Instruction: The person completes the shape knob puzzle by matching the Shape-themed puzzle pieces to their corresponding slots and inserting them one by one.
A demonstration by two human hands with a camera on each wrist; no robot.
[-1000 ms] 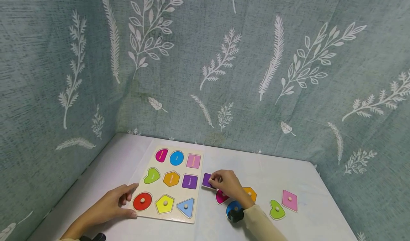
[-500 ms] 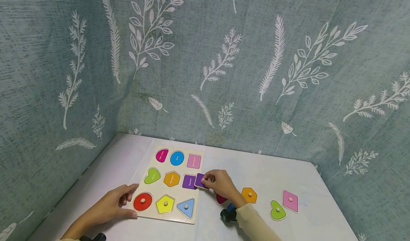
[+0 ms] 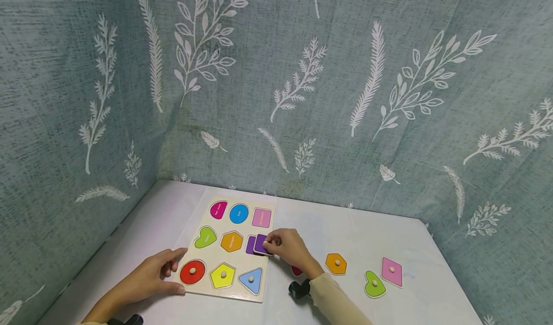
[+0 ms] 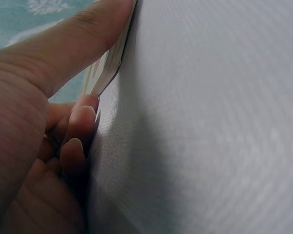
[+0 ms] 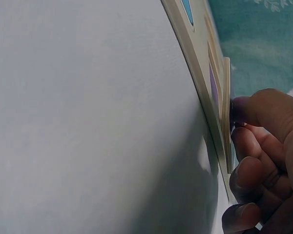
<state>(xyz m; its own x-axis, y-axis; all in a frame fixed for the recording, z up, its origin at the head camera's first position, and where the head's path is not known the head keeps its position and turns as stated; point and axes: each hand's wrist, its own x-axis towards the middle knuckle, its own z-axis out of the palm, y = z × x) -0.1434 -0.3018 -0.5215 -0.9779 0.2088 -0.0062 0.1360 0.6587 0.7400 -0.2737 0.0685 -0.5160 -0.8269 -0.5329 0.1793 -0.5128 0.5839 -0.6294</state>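
A cream shape-puzzle board (image 3: 211,255) lies flat on the white table. My left hand (image 3: 147,274) holds its near left corner, thumb along the near edge and fingers at the left side. The red circle (image 3: 186,273), yellow pentagon (image 3: 217,277) and light blue triangle (image 3: 256,284) sit in the nearest row. My right hand (image 3: 294,250) pinches the knob of a purple square piece (image 3: 260,241) between thumb and index finger. This piece overlaps the right part of the printed purple square recess (image 3: 250,246). In the right wrist view the square piece (image 5: 227,117) is close over the board, edge-on.
Right of the board lie an orange hexagon (image 3: 331,266), a green heart (image 3: 370,289) and a pink diamond-shaped piece (image 3: 396,277). A magenta piece (image 3: 296,270) is mostly hidden under my right wrist. Leaf-patterned cloth (image 3: 328,171) stands behind and beside the table.
My right hand has carried the purple square leftward from the table beside the board to over its purple recess. The sleeve now covers the blue piece. The left hand has stayed put.
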